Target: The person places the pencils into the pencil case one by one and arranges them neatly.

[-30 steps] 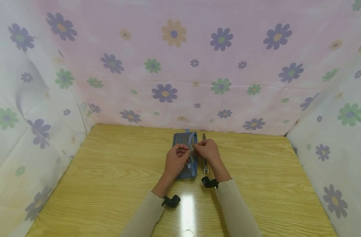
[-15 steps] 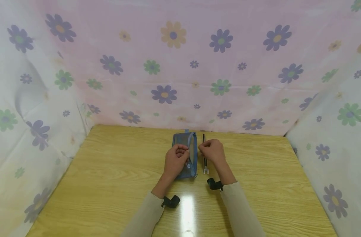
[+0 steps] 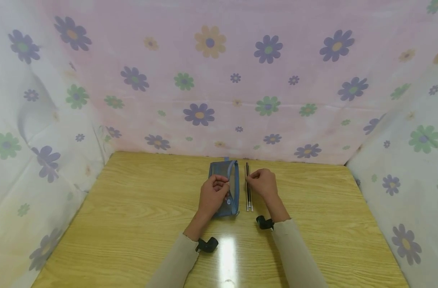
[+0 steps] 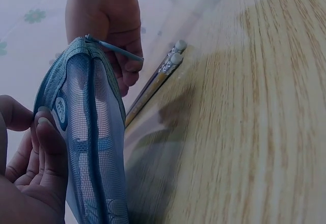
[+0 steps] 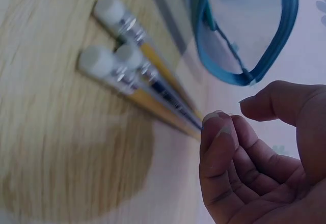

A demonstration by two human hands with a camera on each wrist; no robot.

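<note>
While my left hand pinched the gaping mesh pouch, my right hand, empty and loosely bent, hovered near pencils lying just beside it; I judged this a reach, next needing a fingertip grip.

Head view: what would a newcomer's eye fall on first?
Probably the flowered backdrop, rising around three sides of the wooden table. Next comes the blue mesh pouch near the far edge, pinched by the left hand. Pencils lie just right of it, near the right hand.
</note>
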